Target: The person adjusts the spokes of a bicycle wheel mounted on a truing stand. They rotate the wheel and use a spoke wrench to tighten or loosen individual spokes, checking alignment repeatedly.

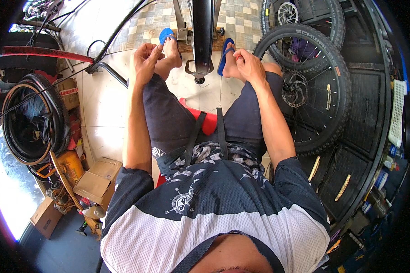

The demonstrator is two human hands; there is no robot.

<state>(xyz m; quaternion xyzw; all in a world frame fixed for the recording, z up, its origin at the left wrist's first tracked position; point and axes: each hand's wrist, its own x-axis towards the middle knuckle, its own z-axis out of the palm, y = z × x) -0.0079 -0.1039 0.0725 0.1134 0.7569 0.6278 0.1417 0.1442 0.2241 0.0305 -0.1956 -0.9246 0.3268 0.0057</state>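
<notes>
The left hand (146,61) is holding its fingers bent at eleven o'clock; the right hand (249,67) is doing likewise at one o'clock. Whether either is gripping something small, I cannot tell. Between them, a black bar (203,38) is standing at twelve o'clock; a bicycle wheel (296,88) is leaning at two o'clock.

A bicycle workshop, by the look of it: knobbly-tyred wheels (296,88) with disc rotors lean on black panels (366,93) at right, more tyres (61,116) cluster at left, and a cardboard box (93,185) sits nearer among assorted clutter.
</notes>
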